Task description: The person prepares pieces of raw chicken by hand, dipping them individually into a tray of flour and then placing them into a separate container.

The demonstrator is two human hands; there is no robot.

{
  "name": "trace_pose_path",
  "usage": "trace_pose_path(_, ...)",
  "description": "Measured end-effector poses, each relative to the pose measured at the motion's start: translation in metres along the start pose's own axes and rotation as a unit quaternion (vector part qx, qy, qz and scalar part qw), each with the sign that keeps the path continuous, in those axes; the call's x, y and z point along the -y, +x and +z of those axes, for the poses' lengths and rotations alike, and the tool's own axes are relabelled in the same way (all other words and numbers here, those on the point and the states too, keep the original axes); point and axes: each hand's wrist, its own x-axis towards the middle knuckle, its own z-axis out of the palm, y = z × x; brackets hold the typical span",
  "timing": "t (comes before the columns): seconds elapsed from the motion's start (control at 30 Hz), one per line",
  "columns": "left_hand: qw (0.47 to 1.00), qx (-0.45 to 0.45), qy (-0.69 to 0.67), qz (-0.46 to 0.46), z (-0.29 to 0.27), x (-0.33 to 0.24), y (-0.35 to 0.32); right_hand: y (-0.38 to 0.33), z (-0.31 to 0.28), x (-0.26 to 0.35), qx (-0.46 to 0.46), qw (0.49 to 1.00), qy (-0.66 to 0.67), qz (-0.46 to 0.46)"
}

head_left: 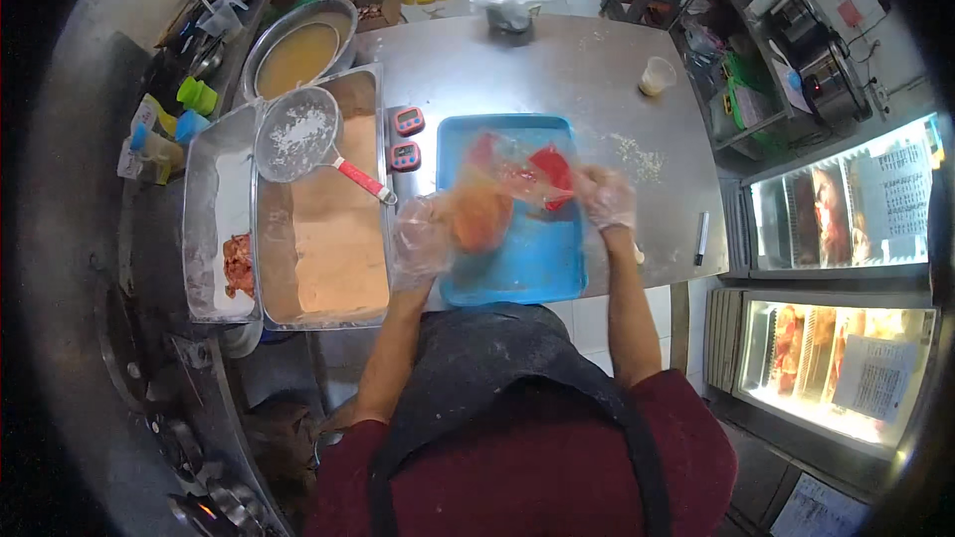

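Both my hands wear clear plastic gloves. Between them, over a blue tray (537, 273), a see-through plastic bag (482, 216) with red patches and something orange inside is stretched and blurred by motion. My left hand (423, 236) is closed on the bag's left side, above the tray's left edge. At the other side my right hand (606, 199) is closed on the bag's red end. What the orange content is, I cannot make out. The tray lies on the steel table (657, 224) directly before me.
Left of the tray are two red timers (408, 120), a metal pan of orange-tinted powder (338, 273), a white-powder pan (236, 209) with raw meat (238, 266), and a strainer (297, 134) across them. A bowl of liquid (298, 58), a cup (657, 77) and a marker (702, 238) sit around.
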Motion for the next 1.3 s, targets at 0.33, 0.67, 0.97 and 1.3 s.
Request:
trace_pose_path(0.33,0.992,-0.064,0.074,0.078,0.011,0.011,0.042,-0.039,0.096,-0.24,0.053,0.981,-0.114,0.147)
trace_pose_path(0.67,0.994,-0.101,-0.039,-0.001,0.03,0.018,0.062,-0.156,-0.024,-0.107,-0.093,0.988,0.104,-0.067)
trace_pose_path(0.97,0.935,-0.225,0.222,0.163,0.081,0.07,0.055,-0.141,-0.033,-0.063,0.035,0.976,-0.183,-0.116)
trace_pose_path(1.3,0.927,0.036,0.091,0.361,0.067,-0.02,0.037,-0.102,0.009,-0.001,-0.021,0.988,0.004,-0.153)
